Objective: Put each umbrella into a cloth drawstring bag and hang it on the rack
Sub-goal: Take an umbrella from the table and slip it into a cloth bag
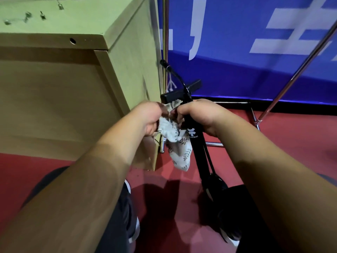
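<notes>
Centrally, in the head view, both forearms reach forward and down and meet in front of the person. The left hand [145,118] is closed, its fingers curled round the bunched mouth of the cloth bag [179,152], a pale fabric printed with grey leaf sprigs. The rest of the bag hangs limp below the hand, just beside the umbrella [197,148]. The right hand [200,115] is closed round the upper part of the umbrella, which is folded, black, marked with a white logo, and slants down towards the red floor [173,207]. Whether the right fingertips also pinch the bag's edge cannot be told. A black strap loop [209,161] dangles along the umbrella's lower part. The umbrella lies outside the bag. Behind the hands a short black bar [195,84] shows. A wooden cabinet [54,106] fills the left; a blue banner [255,33] with white characters fills the upper right. A chrome rack tube [299,70] crosses the banner diagonally.
</notes>
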### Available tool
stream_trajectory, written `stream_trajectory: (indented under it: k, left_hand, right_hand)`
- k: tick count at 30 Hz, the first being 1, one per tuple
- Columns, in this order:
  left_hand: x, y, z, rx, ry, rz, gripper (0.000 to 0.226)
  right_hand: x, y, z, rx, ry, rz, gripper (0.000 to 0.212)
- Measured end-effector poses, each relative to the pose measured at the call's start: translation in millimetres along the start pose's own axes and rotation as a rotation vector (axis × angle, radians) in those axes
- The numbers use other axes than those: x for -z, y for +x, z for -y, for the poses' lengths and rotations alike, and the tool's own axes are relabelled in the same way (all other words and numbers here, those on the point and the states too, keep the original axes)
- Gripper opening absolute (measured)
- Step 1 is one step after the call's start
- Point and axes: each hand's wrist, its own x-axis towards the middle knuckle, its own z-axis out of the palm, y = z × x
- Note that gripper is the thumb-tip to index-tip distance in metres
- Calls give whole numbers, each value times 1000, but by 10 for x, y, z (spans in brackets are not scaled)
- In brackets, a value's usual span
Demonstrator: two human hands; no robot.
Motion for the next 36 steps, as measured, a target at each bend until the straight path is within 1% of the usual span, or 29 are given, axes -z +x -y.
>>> stream_trajectory:
  k: [1, 3, 6, 8, 10, 13, 16, 19, 21, 23, 25, 27, 30, 33, 36]
  left_hand:
    - [16, 66, 3, 8, 44, -61, 31]
    - [23, 220, 37, -23, 33, -114, 42]
    - [-47, 95, -23, -61, 15, -89, 49]
    - [-88, -35, -51, -74, 18, -76, 45]
    - [-113, -98, -47, -77, 21, -65, 40]
    - [-144, -167, -42, -82, 84, -42, 47]
    - [-164, -218, -37, -100, 144, 28, 41]
    - [-159, -249, -10, -156, 245, 57, 48]
    - [-136, -261, 2, -190, 375, 47, 55]
    - [-115, -278, 7, -220, 540, 23, 54]
    - [-125, -330, 8, -256, 630, 30, 53]
    - [-134, -342, 4, -286, 635, 64, 51]
    - [-105, -360, -53, -316, 642, 122, 39]
    - [-59, -359, -110, -264, 573, 235, 25]
    - [-20, -305, -93, -279, 565, 221, 28]
  right_hand:
    - [-3, 26, 7, 2, 33, -33, 28]
    - [11, 77, 9, -2, 100, -115, 20]
    - [54, 101, 3, -41, 126, -221, 16]
    - [63, 89, -5, -69, 119, -248, 19]
    - [40, 67, -13, -83, 102, -217, 21]
    - [3, 58, -56, -82, 97, -197, 19]
    - [12, 60, -96, -47, 73, -268, 20]
    - [44, 50, -120, -16, 56, -331, 21]
    - [62, 31, -110, -1, 49, -333, 23]
    - [80, 14, -87, 10, 52, -328, 19]
    - [94, 3, -66, -3, 77, -297, 15]
    - [96, -12, -51, -29, 84, -257, 11]
    - [102, -8, -47, -58, 45, -231, 7]
    - [117, 8, -45, -72, -15, -207, 7]
    - [123, 17, -35, -64, -28, -176, 9]
